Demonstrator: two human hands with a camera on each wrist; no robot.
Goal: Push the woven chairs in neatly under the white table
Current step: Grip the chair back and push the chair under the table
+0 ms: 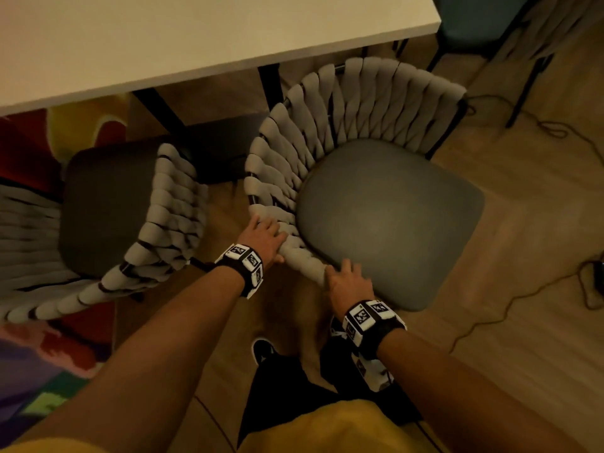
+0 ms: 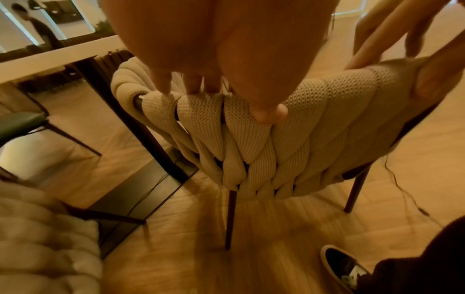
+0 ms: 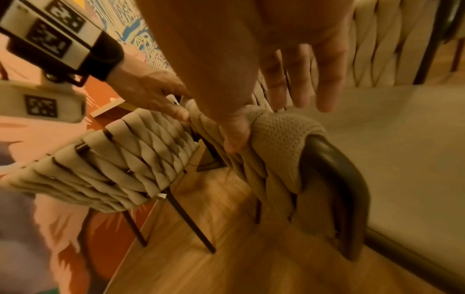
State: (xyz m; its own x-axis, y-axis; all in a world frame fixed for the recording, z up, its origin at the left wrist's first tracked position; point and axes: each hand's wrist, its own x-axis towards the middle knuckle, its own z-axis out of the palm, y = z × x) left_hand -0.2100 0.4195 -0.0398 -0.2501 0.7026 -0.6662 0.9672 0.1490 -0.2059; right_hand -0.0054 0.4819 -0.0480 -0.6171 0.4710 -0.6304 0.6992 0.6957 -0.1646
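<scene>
**A:** The right hand (image 3: 256, 59) is on the woven chair (image 3: 281, 139), thumb pressed against the knitted end of its backrest, fingers straight over the grey seat (image 3: 392, 151) side.

**B:** And the left hand (image 3: 151, 91) grips the same top rail just to the left, thumb on the weave.

**A:** A second woven chair (image 3: 120, 159) stands further left, close but apart, a dark leg on the wooden floor (image 3: 226, 258).

**B:** Colourful rug (image 3: 37, 135) beyond it, far left.

two woven chairs: left chair (image 1: 170, 204) and right chair (image 1: 385, 217). one white counter (image 1: 196, 37). two grips: left grip (image 1: 261, 235), right grip (image 1: 348, 282).
</scene>
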